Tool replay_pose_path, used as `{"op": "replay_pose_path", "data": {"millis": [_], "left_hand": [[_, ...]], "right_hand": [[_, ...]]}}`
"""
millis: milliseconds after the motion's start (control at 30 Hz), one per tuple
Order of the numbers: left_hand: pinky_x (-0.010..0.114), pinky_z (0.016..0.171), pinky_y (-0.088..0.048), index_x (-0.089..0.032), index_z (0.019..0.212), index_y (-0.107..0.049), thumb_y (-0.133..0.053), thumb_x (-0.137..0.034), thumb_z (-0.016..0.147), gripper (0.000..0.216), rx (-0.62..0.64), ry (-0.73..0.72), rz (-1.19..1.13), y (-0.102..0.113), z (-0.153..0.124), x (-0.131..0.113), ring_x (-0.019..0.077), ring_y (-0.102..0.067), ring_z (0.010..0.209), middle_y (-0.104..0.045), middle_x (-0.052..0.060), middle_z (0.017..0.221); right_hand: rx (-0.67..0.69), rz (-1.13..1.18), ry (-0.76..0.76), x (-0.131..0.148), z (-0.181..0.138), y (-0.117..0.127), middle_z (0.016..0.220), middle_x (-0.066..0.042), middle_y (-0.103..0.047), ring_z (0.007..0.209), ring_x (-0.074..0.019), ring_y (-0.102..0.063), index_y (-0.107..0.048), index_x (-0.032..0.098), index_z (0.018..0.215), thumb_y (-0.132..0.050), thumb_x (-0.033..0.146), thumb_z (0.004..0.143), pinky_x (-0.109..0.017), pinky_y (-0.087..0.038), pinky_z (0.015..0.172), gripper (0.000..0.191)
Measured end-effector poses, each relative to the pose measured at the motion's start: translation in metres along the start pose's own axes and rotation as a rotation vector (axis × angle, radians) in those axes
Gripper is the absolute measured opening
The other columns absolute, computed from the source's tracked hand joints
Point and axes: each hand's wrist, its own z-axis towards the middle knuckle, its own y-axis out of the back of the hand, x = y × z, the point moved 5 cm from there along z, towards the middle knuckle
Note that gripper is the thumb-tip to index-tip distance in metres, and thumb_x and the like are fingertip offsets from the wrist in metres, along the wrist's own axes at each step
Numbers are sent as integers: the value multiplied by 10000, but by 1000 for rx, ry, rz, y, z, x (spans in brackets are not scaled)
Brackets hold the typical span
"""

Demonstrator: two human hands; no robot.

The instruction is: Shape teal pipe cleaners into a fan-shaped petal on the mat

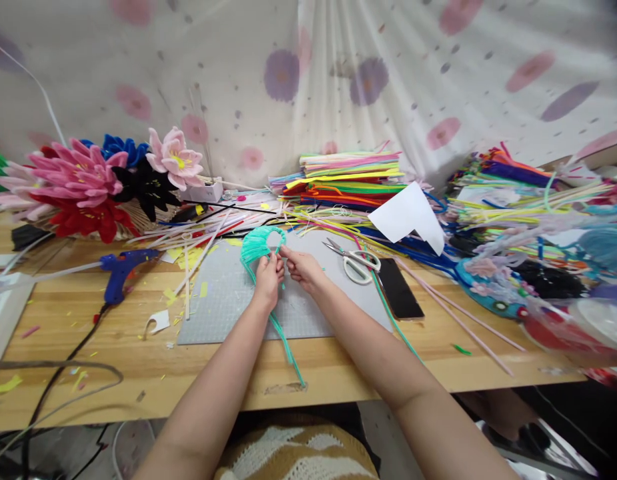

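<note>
My left hand [268, 277] and my right hand [301, 265] meet over a grey cutting mat [223, 307] on the wooden table [363, 373]. Both grip a teal pipe-cleaner piece [255, 245] bent into a looped fan shape above my fingers. Its long teal stem [285, 347] trails down from my left hand toward the table's front edge. My right fingers pinch the loop's right end.
White-handled scissors [355, 261] and a dark phone [399, 288] lie right of the mat. A blue glue gun [119, 272] lies at left, with pipe-cleaner flowers [95, 187] behind it. Stacked coloured pipe cleaners [351, 177] sit at the back. Clutter fills the right side.
</note>
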Motion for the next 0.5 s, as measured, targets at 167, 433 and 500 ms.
{"op": "replay_pose_path", "data": {"millis": [167,433,500], "left_hand": [[148,358,-126,-181,673,-381,-544,-399,807,303,78,74,29,-3,1,0,20,-218,324,-286,-110,426],[154,361,-166,-187,651,-371,-539,-384,805,301,120,45,174,0,-1,5,27,-251,336,-306,-106,440],[157,366,-220,-184,638,-394,-561,-410,782,315,178,38,221,3,-1,6,35,-295,351,-332,-96,443]], "right_hand": [[-49,127,17,6,4,-9,385,104,-360,333,-26,-262,-549,163,652,-700,417,586,-197,-113,361,303],[-223,193,214,21,13,3,369,132,-219,378,-30,-114,-600,139,712,-680,362,585,-229,-54,405,269],[-235,187,217,17,13,4,384,129,-230,386,-31,-127,-587,147,693,-683,382,568,-224,-77,403,283]]}}
